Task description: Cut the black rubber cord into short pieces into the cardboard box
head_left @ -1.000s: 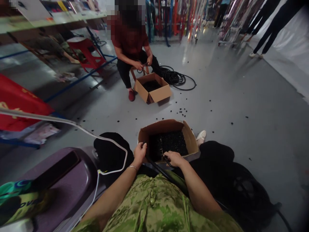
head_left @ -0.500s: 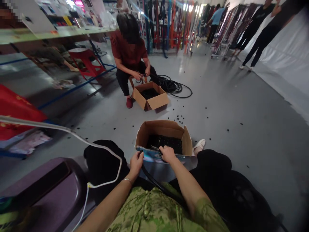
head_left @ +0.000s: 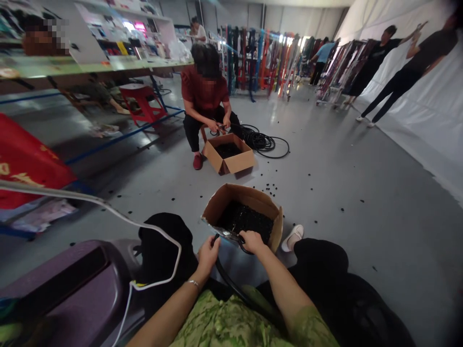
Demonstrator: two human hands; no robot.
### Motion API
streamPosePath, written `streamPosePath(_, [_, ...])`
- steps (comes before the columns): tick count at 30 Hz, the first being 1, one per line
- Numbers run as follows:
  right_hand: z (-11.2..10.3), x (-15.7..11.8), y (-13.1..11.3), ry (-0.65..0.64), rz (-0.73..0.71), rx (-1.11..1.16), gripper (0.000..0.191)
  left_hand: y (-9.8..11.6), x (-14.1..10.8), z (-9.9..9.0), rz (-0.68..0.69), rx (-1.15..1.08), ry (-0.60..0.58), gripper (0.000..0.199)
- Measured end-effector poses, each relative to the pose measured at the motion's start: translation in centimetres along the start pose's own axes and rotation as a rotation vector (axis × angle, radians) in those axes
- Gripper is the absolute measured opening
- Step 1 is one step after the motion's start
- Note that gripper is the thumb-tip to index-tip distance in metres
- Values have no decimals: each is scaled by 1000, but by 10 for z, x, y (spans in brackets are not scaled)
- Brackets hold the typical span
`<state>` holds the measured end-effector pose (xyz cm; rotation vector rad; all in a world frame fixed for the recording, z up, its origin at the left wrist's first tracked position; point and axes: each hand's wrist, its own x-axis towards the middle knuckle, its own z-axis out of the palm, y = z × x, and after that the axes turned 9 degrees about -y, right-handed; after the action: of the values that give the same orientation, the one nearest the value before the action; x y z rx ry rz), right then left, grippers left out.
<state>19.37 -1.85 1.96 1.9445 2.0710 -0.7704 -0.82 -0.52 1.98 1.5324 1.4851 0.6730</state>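
Observation:
My left hand [head_left: 209, 253] is closed round a black hose [head_left: 229, 282] close to its cut end. From there the hose curves down over my lap towards my right side. My right hand [head_left: 253, 241] grips scissors [head_left: 245, 245] by their dark looped handles. Their blades point left towards the hose end, but whether they touch it I cannot tell. Both hands are at the near edge of an open cardboard box [head_left: 277, 226], which stands askew on the floor between my legs. Many small black pieces [head_left: 249, 219] cover its bottom.
Opposite, a seated person works over a second cardboard box [head_left: 240, 163], beside a coil of black hose [head_left: 265, 142]. Black bits [head_left: 268, 187] are scattered on the floor. A white cable [head_left: 144, 225] crosses on my left, above a purple seat [head_left: 72, 284]. Several people stand farther back.
The box before me has turned and tilted, its right side now nearer me. My view has shifted up and left. Both hands keep their hold on the hose and scissors.

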Motion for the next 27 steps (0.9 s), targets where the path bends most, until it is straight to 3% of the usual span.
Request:
streamPosePath(3, [-7, -26, 36, 62, -4, 151, 38, 4, -7, 0, 47, -60, -10, 37])
streamPosePath(5, [-13, -53, 65, 200, 43, 338, 34, 8, -12, 1, 71, -91, -26, 39])
streamPosePath(9, [-26, -117, 112, 546, 73, 1064, 43, 18, -19, 5, 111, -121, -76, 38])
streamPosePath(11, [-27, -145, 123, 654, -25, 1457, 48, 23, -20, 10, 114, -125, -106, 37])
streamPosePath(13, [-23, -165, 128, 730, -150, 1689, 47, 29, -22, 15, 125, -121, -135, 35])
streamPosePath(19, [-6, -186, 126, 991, -249, 1917, 32, 40, -30, 30, 205, -80, -246, 30])
streamPosePath(27, [-4, -190, 126, 987, -269, 1976, 34, 72, -51, 29, 321, -121, -308, 27])
